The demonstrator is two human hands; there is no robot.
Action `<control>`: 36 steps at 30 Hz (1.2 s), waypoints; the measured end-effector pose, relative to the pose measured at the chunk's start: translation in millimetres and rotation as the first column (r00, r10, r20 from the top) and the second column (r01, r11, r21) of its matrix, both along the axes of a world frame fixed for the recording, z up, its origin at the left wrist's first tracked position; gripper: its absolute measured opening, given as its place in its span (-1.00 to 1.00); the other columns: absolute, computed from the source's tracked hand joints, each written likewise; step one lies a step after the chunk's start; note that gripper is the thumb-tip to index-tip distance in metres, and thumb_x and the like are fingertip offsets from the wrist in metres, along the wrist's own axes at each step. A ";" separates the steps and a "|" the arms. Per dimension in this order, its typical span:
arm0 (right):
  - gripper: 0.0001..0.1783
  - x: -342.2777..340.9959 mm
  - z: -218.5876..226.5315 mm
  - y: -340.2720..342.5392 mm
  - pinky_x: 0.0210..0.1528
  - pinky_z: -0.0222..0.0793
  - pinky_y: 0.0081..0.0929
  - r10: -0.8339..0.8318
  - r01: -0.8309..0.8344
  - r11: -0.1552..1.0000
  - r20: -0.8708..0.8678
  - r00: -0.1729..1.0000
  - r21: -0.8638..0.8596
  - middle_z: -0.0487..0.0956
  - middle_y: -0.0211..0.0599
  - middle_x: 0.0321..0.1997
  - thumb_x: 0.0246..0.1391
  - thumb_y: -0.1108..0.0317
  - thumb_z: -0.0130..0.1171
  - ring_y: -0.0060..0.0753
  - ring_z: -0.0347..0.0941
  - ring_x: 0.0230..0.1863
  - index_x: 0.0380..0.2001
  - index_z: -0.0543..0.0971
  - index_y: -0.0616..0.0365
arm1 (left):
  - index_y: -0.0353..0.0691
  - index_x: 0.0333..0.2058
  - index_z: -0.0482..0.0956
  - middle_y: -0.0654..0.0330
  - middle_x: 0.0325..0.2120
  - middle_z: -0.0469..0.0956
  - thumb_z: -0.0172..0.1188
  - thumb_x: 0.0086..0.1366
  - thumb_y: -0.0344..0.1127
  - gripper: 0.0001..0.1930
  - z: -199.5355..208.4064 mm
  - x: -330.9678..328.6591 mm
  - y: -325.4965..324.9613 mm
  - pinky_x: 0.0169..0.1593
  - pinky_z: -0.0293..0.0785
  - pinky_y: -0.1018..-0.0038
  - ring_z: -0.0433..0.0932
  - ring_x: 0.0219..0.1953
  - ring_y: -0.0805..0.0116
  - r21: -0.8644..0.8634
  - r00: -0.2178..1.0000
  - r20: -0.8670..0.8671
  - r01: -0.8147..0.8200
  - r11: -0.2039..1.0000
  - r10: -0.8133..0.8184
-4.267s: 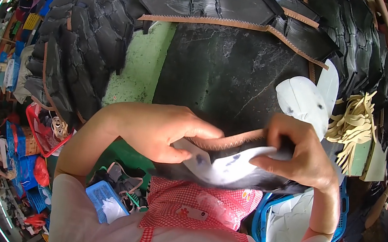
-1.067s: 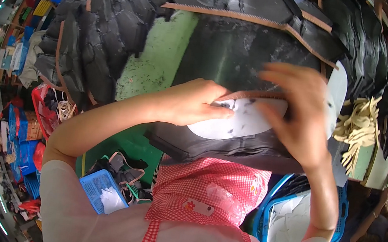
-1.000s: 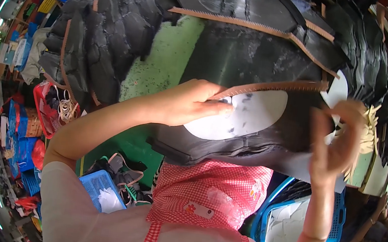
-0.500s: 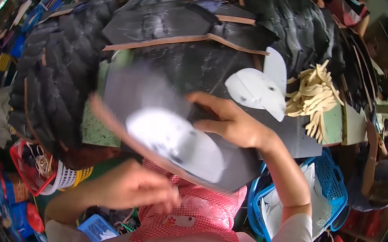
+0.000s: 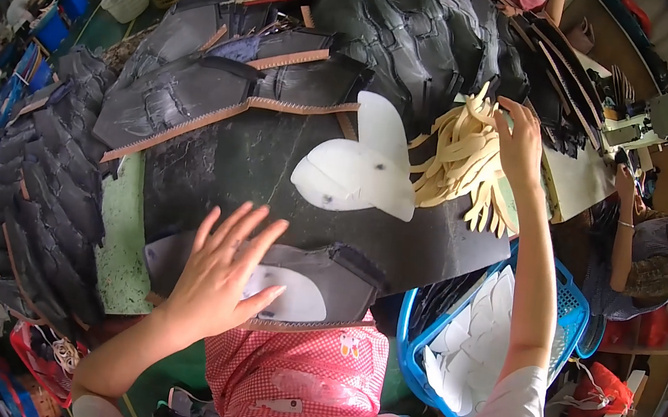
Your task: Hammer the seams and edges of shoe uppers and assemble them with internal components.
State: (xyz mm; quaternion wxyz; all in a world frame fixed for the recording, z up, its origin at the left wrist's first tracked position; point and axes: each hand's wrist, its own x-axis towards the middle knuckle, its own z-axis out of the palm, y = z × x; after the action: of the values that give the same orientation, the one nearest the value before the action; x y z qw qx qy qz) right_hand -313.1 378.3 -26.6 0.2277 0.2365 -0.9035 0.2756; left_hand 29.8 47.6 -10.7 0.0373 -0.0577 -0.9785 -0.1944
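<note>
My left hand [image 5: 228, 279] is open, its fingers spread over a dark panel [image 5: 341, 281] with a brown zigzag edge at the table's front. A white rounded piece [image 5: 301, 297] lies on that panel, partly covered by the hand. Beyond it, on the black work surface [image 5: 223, 152], a few overlapping white leaf-shaped pieces [image 5: 339, 167] lie flat. Over to the right, my right hand [image 5: 520, 144] reaches to the far side of a heap of cream-coloured strips [image 5: 467, 158]. Its fingers are apart and slightly bent, with nothing visible in them.
Stacked dark panels [image 5: 50, 188] line the left side, with more black stacks [image 5: 399, 31] at the back. A blue basket [image 5: 411, 328] of white pieces stands right of my lap. A co-worker [image 5: 640, 257] sits at far right near a sewing machine [image 5: 657, 124].
The dark panel with its white piece has come down to the table's front edge. My right hand has left it for the cream strips; my left hand has moved up over the panel.
</note>
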 end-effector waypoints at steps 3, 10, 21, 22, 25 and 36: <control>-0.80 -30.4 -26.5 17.3 0.05 0.41 -0.25 -0.056 0.213 0.925 -0.439 0.897 0.316 0.68 -0.22 -0.13 0.13 0.28 0.29 -0.09 0.57 -0.07 -0.21 0.68 0.11 | -0.09 0.30 0.38 0.00 0.12 0.41 0.39 0.15 -0.04 -0.26 0.5 -16.1 -3.2 0.38 0.10 -0.01 0.31 0.28 -0.06 -0.170 0.998 -0.001 0.056 0.984 -0.057; -0.75 -24.5 26.8 -0.4 -0.36 0.26 -0.69 0.294 -0.156 0.810 0.161 0.942 -0.566 0.56 -0.48 -0.36 0.37 0.35 0.06 -0.71 0.38 -0.44 0.01 0.55 0.22 | -0.10 0.00 0.63 0.18 -0.26 0.49 0.35 0.23 -0.31 -0.66 -19.1 2.6 -7.9 -0.07 0.47 0.31 0.51 -0.22 0.12 0.332 0.969 0.241 -0.131 0.934 0.050; -0.88 204.3 67.9 -147.4 -0.47 0.19 -0.77 0.369 -0.336 0.884 0.926 0.078 -0.324 0.58 -0.43 -0.47 0.15 0.55 0.23 -0.74 0.39 -0.50 -0.23 0.61 0.34 | -0.10 -0.15 0.76 0.18 -0.07 0.52 0.38 -0.08 -0.50 -0.59 -21.5 80.3 -16.5 0.09 0.51 0.15 0.54 -0.01 0.12 0.143 0.993 -0.106 -0.035 0.989 0.050; -0.91 213.5 57.7 -164.5 -0.44 0.26 -0.69 0.410 -0.454 0.832 0.905 0.113 -0.320 0.60 -0.35 -0.49 0.14 0.55 0.24 -0.67 0.42 -0.49 -0.27 0.62 0.32 | -0.06 -0.10 0.75 0.18 0.05 0.49 0.36 -0.04 -0.47 -0.56 -34.2 91.6 -17.4 0.24 0.43 0.06 0.48 0.16 0.11 0.160 0.998 -0.040 -0.049 0.986 0.056; -0.91 235.3 36.0 -197.2 -0.38 0.42 -0.53 0.508 -0.634 0.719 0.838 0.198 -0.286 0.62 -0.18 -0.47 0.12 0.50 0.30 -0.47 0.56 -0.47 -0.31 0.62 0.28 | 0.04 -0.04 0.74 0.21 0.04 0.51 0.38 0.05 -0.36 -0.58 -52.9 99.5 -14.2 0.28 0.38 0.06 0.46 0.18 0.18 0.143 0.988 -0.132 -0.065 0.988 0.084; -0.90 250.8 12.6 -222.8 -0.39 0.51 -0.39 0.354 -0.608 0.789 0.874 0.333 -0.088 0.65 -0.14 -0.47 0.08 0.42 0.34 -0.16 0.66 -0.44 -0.33 0.65 0.18 | 0.12 -0.07 0.73 0.17 0.08 0.50 0.43 0.11 -0.30 -0.64 -74.5 102.8 -17.0 0.23 0.41 0.06 0.50 0.16 0.15 0.292 0.947 -0.300 -0.024 0.956 0.115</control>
State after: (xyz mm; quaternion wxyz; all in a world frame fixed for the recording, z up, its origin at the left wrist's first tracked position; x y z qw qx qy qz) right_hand -62.3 155.6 -14.0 -0.3760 0.3530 -0.8058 0.2910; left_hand 132.6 30.6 -85.2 0.2068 -0.0471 -0.9234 -0.3200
